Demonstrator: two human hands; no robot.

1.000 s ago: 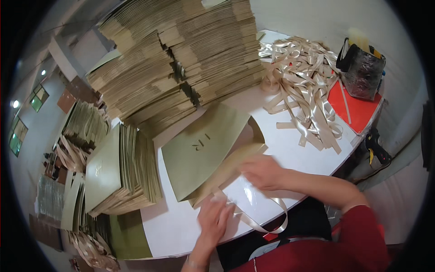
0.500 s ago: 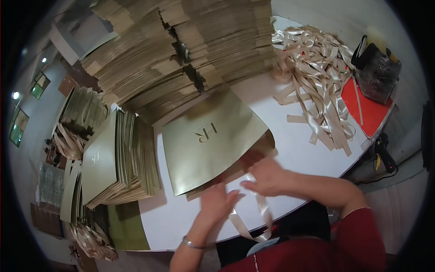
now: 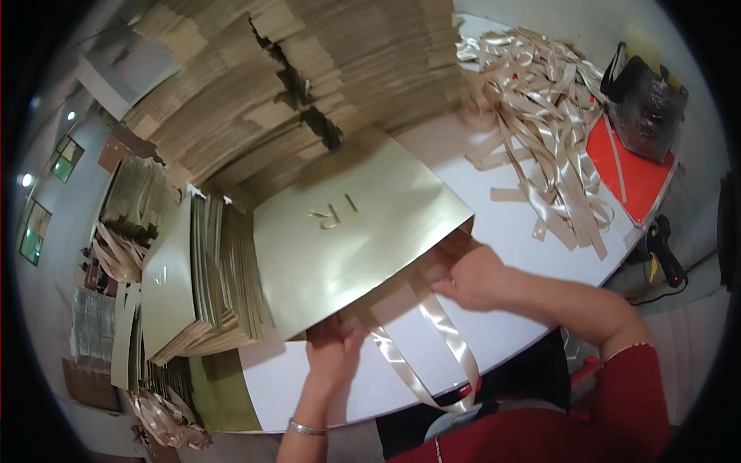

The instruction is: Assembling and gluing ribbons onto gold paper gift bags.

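Lying flat on the white table (image 3: 525, 231), the gold bag (image 3: 351, 231) has its open mouth turned toward the person, and a satin ribbon (image 3: 432, 347) loops out of it past the table edge. Since a moment ago the bag has swung round squarer and the ribbon, then slack between the hands, now hangs as a formed handle, so the threading looks nearly done on this side. The left hand (image 3: 332, 351) pinches the near bottom edge of the bag with fingers closed on the paper; the right hand (image 3: 471, 274) is tucked at the mouth, fingers curled on the ribbon's end inside. Card is smooth, faintly glossy, crisp-cornered; ribbon is shiny and limp. Left stands a stack (image 3: 204, 278) of finished bags; beyond, heaped flat blanks (image 3: 309, 85); right, a tangle of cut ribbons (image 3: 540, 100), a red folder (image 3: 629, 174), and a dark pouch (image 3: 644, 100).
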